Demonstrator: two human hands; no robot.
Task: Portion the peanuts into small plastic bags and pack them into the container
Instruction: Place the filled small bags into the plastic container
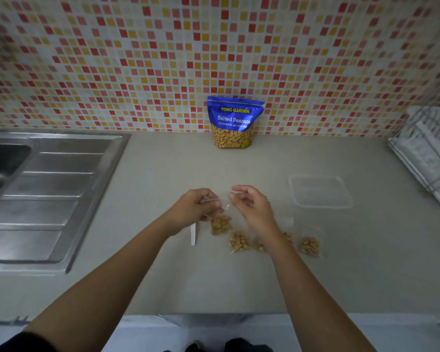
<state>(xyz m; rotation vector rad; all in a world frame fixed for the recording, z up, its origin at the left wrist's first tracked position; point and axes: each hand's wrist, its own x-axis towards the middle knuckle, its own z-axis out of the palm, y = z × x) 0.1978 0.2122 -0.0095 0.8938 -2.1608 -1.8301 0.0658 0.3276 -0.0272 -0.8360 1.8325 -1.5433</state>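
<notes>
My left hand (198, 204) pinches the top of a small clear bag of peanuts (221, 224) that hangs just above the counter. My right hand (249, 203) hovers beside it with fingers loosely curled; whether it touches the bag's top edge is unclear. Three more filled small bags lie in a row: one (238, 242) below my hands, one (261, 243) partly hidden by my right wrist, one (310, 246) to the right. The blue Salted Peanuts pouch (234, 123) stands against the tiled wall. A clear plastic container (320, 191) sits at the right.
A white plastic spoon (193, 235) lies under my left wrist. A steel sink with its drainboard (43, 194) fills the left side. A white dish rack (427, 158) stands at the far right. The counter's front edge (214, 315) runs below my forearms.
</notes>
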